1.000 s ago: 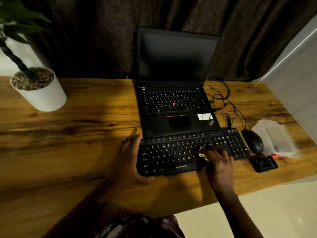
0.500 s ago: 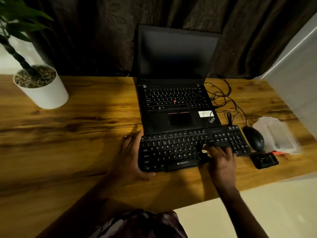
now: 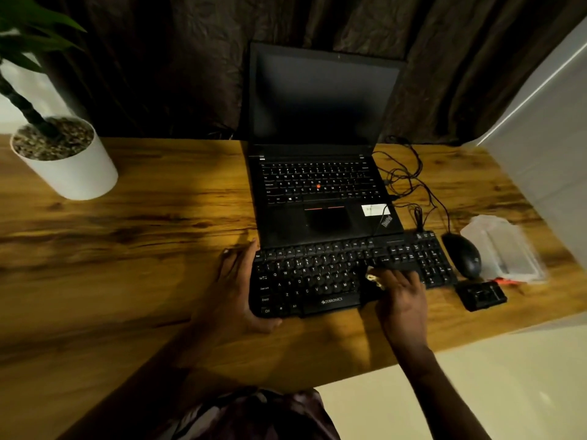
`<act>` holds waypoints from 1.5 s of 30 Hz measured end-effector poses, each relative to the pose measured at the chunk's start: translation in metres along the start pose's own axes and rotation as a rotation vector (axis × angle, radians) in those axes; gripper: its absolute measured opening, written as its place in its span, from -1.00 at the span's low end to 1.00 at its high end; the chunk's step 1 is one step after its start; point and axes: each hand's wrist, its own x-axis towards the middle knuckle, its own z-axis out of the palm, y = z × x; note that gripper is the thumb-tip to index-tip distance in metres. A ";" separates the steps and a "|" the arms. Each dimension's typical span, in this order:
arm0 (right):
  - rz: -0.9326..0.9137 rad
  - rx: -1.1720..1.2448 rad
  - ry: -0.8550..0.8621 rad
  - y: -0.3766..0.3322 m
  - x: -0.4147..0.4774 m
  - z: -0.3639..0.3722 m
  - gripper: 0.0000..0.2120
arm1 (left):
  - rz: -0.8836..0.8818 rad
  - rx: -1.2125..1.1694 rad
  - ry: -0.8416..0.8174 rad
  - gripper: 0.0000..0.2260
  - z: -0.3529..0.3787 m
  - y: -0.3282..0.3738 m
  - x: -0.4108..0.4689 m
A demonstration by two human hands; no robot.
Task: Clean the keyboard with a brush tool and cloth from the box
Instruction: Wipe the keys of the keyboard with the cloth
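A black keyboard (image 3: 317, 281) lies on the wooden desk in front of the laptop. My left hand (image 3: 236, 290) rests flat against its left end, fingers straight along the edge and thumb against the front corner. Over the keys right of the middle, my right hand (image 3: 401, 295) has curled fingers pinching a small pale cloth (image 3: 373, 278) against the keys. A clear plastic box (image 3: 505, 252) stands at the far right, with a thin orange-red tool (image 3: 508, 281) at its front edge. Most of the cloth is hidden under my fingers.
An open black laptop (image 3: 320, 198) sits directly behind the keyboard. A black mouse (image 3: 463, 255) and tangled cables (image 3: 409, 182) lie to the right, with a small black case (image 3: 481, 296) near the desk's front edge. A white plant pot (image 3: 71, 166) stands at the back left.
My right hand has moved the cloth a little to the right and farther back over the keys. My left hand has stayed at the keyboard's left end.
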 end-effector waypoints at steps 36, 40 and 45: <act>-0.141 0.204 -0.054 -0.095 -0.021 0.022 -0.54 | 0.015 0.013 0.022 0.29 0.003 -0.002 0.000; -0.082 0.123 0.007 -0.083 -0.017 0.015 -0.49 | -0.016 -0.014 0.001 0.32 0.002 -0.002 -0.001; -0.123 0.202 0.005 -0.100 -0.017 0.019 -0.50 | -0.012 -0.006 0.016 0.30 0.000 0.002 -0.002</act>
